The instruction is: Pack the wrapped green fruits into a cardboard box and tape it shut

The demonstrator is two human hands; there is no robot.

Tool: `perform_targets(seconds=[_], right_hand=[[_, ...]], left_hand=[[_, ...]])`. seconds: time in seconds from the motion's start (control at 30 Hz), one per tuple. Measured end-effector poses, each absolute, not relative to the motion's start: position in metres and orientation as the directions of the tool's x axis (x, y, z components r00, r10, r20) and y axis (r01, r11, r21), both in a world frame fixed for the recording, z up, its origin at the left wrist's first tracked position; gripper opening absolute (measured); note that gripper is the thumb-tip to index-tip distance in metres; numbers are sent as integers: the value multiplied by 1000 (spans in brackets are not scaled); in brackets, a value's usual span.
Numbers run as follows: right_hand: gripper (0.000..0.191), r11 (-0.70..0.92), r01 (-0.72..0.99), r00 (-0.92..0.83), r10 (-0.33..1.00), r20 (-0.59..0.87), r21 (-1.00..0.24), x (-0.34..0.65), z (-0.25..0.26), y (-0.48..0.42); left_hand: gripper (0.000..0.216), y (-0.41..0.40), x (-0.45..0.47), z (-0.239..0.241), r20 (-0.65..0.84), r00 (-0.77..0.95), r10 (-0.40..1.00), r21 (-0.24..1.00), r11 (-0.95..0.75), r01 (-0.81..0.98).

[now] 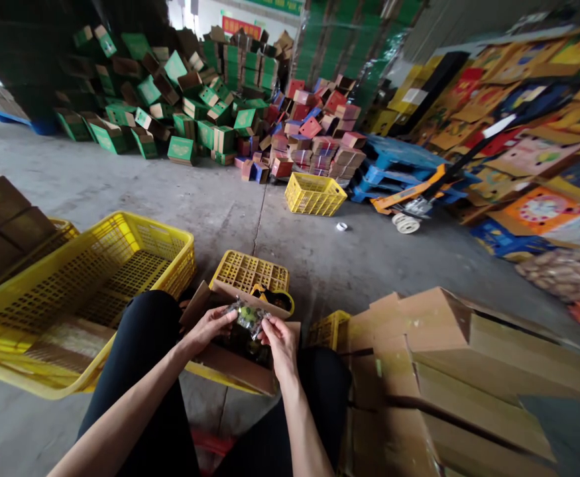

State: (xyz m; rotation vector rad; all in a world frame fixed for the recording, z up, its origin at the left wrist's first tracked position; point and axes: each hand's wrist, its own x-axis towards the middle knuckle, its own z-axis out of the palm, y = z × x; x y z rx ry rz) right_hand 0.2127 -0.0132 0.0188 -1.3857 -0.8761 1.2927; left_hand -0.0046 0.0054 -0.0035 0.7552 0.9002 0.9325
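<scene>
We pinch the clear packet (248,317) by its ends, left hand (209,329) at nine o'clock, right hand (280,338) at three, apparently to spread it level above the open box (242,371), set between our knees (153,315) seemingly for easy reach.

1. Red sign (241,28): yellow characters, too blurred to read.
2. Green sign (284,5), above the red sign: lettering illegible.
3. Green box (181,150), below and left of the red sign: pale print illegible.
</scene>
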Motion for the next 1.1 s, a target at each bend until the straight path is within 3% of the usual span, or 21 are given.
perform_targets(seconds=[0.17, 0.57, 0.9, 1.1], right_hand=[[41, -240, -137, 133, 957, -258, -961, 212, 22, -14], [60, -286, -213, 35, 953, -299, -934, 209, 26, -16], [56, -270, -182, 67, 956, -286, -945, 213, 25, -15], [46, -306, -302, 120, 927, -355, -903, 211, 15, -14]], left_hand=[[65, 5, -3, -2, -277, 289, 916, 793, 388, -470], [56, 5, -3, -5, -280, 202, 938, 823, 343, -453], [50, 6, -3, -5, -241, 218, 946, 828, 317, -462], [58, 3, -2, 1, -201, 293, 935, 803, 329, -497]])
